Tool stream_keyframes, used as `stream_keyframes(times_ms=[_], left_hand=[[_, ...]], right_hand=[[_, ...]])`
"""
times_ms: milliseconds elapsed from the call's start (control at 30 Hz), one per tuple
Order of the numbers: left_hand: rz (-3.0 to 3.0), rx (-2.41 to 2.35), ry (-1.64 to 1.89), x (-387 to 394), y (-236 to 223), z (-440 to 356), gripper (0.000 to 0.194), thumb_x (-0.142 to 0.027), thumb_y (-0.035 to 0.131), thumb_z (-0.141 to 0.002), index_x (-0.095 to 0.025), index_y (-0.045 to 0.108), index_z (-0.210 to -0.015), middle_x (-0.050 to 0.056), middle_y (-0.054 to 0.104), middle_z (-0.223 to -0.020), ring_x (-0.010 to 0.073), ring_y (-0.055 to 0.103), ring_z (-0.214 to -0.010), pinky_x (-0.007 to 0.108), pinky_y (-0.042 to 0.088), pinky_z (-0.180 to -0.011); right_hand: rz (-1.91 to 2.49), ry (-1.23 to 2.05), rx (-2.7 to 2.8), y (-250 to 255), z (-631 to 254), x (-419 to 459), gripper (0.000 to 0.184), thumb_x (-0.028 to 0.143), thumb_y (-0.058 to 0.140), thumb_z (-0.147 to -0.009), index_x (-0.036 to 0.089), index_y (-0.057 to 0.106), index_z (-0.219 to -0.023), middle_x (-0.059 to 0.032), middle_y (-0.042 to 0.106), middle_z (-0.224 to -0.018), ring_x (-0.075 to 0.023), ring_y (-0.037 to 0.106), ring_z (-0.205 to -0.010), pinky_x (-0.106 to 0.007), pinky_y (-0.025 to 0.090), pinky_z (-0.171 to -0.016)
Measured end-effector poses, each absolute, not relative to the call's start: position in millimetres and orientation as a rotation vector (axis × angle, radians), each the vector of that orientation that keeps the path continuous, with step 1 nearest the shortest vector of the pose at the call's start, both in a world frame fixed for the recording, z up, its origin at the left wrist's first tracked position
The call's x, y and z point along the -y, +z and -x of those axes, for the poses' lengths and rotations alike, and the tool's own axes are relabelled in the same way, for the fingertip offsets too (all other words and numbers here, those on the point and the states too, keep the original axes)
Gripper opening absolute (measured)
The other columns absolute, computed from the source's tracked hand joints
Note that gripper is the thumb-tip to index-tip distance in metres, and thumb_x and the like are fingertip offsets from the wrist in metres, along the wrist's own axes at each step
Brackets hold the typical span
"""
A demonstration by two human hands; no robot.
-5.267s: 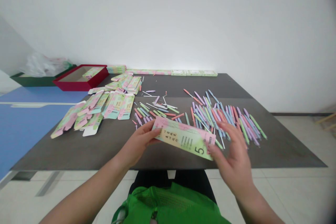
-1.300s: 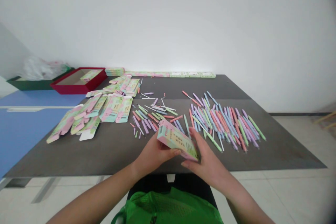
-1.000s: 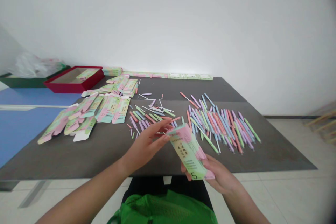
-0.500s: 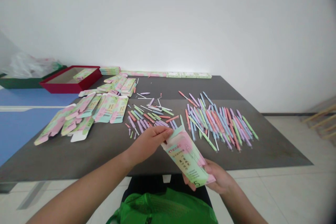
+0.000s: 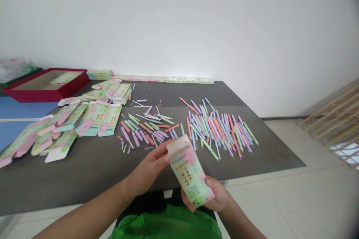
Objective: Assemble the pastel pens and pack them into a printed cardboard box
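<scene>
A small pink-and-green carton box (image 5: 191,177), printed with a figure 5, is tilted above the table's front edge. Its upper end stands open, with a pale flap raised there. My right hand (image 5: 215,196) is wrapped around the lower end, thumb on the front face and fingers underneath. At the upper left edge, my left hand (image 5: 153,168) grips the box beside its opening; some of its fingers are hidden behind. Pen parts (image 5: 143,132) in several colours lie just beyond my left hand. Past the box is a spread of pastel pens (image 5: 221,130).
Flattened cartons (image 5: 98,117) overlap on the left of the dark table (image 5: 269,160). A red tray (image 5: 67,91) holding cartons stands at the back left. Closed boxes (image 5: 190,80) line the wall. Wooden slats (image 5: 333,115) stand at the right.
The box's upper end has gone from flattened to opened out, its flap now standing up. My left hand has shifted slightly lower along its edge. The view has turned a little right.
</scene>
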State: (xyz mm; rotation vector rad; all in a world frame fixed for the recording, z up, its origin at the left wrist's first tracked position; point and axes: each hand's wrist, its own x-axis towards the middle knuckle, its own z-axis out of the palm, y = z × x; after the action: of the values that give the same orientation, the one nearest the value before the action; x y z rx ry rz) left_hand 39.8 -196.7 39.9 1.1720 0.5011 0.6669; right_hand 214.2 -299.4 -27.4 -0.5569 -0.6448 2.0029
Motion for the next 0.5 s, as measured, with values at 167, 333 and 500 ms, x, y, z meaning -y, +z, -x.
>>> stream_keyframes(times_ms=[167, 333, 500], left_hand=[[-1.104, -0.692, 0.543, 204.8, 33.4, -52.8, 0.030, -0.040, 0.063, -0.077, -0.013, 0.067, -0.089, 0.007, 0.071, -0.080, 0.0208, 0.064, -0.072, 0.030, 0.049, -0.067], [-1.028, -0.822, 0.718, 186.9, 41.0, -53.1, 0.029, -0.038, 0.066, -0.074, -0.014, 0.067, -0.090, 0.008, 0.071, -0.085, 0.0228, 0.065, -0.079, 0.033, 0.050, -0.073], [-1.118, -0.837, 0.801, 163.4, 34.3, -63.2, 0.036, -0.038, 0.069, -0.071, -0.015, 0.066, -0.098, 0.007, 0.071, -0.093, 0.0261, 0.064, -0.092, 0.034, 0.048, -0.080]], right_hand=[[0.669, 1.914, 0.740, -25.9, -207.1, 300.3, 0.070, 0.066, 0.055, -0.070, 0.010, 0.058, -0.112, -0.0165, 0.066, -0.096, -0.0224, 0.064, -0.075, -0.034, 0.046, -0.068], [1.173, 1.345, 1.075, -9.9, -245.0, 295.8, 0.045, 0.050, 0.059, -0.079, 0.020, 0.060, -0.112, -0.0094, 0.062, -0.113, -0.0237, 0.055, -0.105, -0.038, 0.040, -0.090], [1.866, 0.298, 1.212, -2.6, -311.9, 270.3, 0.023, 0.038, 0.055, -0.082, 0.019, 0.064, -0.091, -0.0062, 0.064, -0.086, -0.0211, 0.057, -0.077, -0.035, 0.043, -0.073]])
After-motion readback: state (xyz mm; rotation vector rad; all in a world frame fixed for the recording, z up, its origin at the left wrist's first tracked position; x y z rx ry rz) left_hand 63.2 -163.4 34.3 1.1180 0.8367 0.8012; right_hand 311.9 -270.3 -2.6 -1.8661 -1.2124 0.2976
